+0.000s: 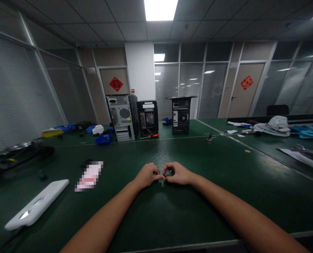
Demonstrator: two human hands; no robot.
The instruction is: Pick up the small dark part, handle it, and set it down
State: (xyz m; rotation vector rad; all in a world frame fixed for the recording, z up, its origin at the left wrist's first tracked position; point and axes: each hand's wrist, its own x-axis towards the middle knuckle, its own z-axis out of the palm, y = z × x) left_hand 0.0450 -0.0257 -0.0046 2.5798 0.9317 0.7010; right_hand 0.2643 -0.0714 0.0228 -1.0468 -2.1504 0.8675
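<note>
Both hands meet over the middle of the green table [156,211]. In the curled fingers of my right hand [179,173] sits a small dark grey part [169,172] with a shiny metallic detail; its kind is too small to tell. My left hand [147,175] is closed, thumb and forefinger pinched together at the side of that part. Whatever lies between the left fingertips is hidden. The fingertips of the two hands nearly touch.
Three computer cases stand at the back: a tall one [123,117], a black one [147,119] and another [180,117]. A red screwdriver [153,135] lies before them. At left are a white panel [37,205] and a pixelated sheet [90,176]; a white cap [278,124] lies right.
</note>
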